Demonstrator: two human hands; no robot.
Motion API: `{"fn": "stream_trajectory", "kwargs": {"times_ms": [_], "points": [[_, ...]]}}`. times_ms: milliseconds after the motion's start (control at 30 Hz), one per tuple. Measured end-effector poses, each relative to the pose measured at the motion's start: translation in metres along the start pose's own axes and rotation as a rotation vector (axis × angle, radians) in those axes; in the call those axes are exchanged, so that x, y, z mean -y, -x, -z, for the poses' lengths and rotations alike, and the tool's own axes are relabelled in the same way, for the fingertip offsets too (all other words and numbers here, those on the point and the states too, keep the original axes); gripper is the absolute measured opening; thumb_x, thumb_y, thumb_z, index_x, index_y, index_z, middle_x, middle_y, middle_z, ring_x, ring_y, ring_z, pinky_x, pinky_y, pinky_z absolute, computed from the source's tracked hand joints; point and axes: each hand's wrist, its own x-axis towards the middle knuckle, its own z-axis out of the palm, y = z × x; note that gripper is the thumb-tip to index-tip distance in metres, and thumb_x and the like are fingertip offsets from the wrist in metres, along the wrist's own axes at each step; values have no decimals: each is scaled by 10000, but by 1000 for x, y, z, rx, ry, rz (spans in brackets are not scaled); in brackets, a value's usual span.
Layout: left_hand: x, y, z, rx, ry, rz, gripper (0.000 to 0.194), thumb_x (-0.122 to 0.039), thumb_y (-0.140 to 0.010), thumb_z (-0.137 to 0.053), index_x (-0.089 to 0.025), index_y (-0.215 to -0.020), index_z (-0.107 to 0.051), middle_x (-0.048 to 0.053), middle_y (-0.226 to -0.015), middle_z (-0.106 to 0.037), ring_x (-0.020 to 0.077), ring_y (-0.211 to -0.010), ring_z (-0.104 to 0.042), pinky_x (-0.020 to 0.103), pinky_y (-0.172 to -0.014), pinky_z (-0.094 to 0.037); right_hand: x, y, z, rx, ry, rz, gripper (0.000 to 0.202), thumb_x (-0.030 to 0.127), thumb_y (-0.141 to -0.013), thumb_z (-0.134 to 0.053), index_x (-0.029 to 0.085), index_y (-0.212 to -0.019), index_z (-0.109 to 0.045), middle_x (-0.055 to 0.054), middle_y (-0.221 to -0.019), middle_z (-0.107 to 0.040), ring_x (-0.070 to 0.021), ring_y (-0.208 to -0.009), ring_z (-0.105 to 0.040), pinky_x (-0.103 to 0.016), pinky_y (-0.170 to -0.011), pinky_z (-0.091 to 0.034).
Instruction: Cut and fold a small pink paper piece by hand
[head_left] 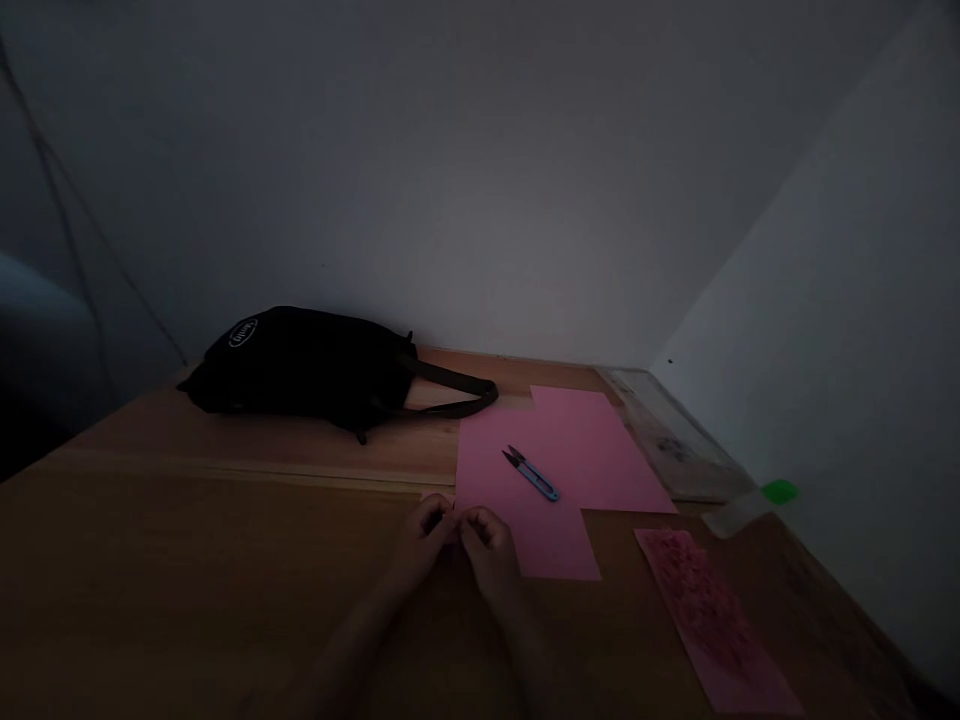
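My left hand (420,545) and my right hand (493,555) meet above the table, thumbs and fingertips pinched close together. Between them they hold a small pink paper piece (452,536), mostly covered by the fingers; the dim light hides its exact shape. Just beyond and to the right of my hands lie large pink paper sheets (592,450), overlapping one another. A pair of thread snips (532,474) with blue handles rests on these sheets, its dark blades pointing away to the left.
A black bag (307,360) with its strap looped rightward lies against the back wall. At right, a pink sheet (757,690) carries a heap of crumpled pink bits (701,600). Clear plastic (675,430) and a bright green piece (780,491) lie along the right wall.
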Motion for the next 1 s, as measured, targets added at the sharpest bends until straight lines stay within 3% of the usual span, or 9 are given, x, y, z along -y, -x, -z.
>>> {"fn": "stream_trajectory", "kwargs": {"times_ms": [467, 1000], "points": [[5, 0, 0, -10, 1, -20, 162, -330, -741, -525, -168, -744, -535, 7, -729, -526, 144, -711, -496, 241, -639, -403, 0, 1, 1, 8, 36, 17, 133, 291, -706, -566, 163, -704, -599, 8, -610, -567, -114, -576, -483, -213, -522, -365], [3, 1, 0, 4, -28, 5, 181, -341, -766, -506, -168, -733, -547, -6, -703, -510, 128, -654, -489, 232, -610, -402, -1, 1, 0, 13, 27, -18, 141, 302, -730, -532, 170, -686, -554, 34, -578, -504, -90, -526, -429, -201, -489, -328]]}}
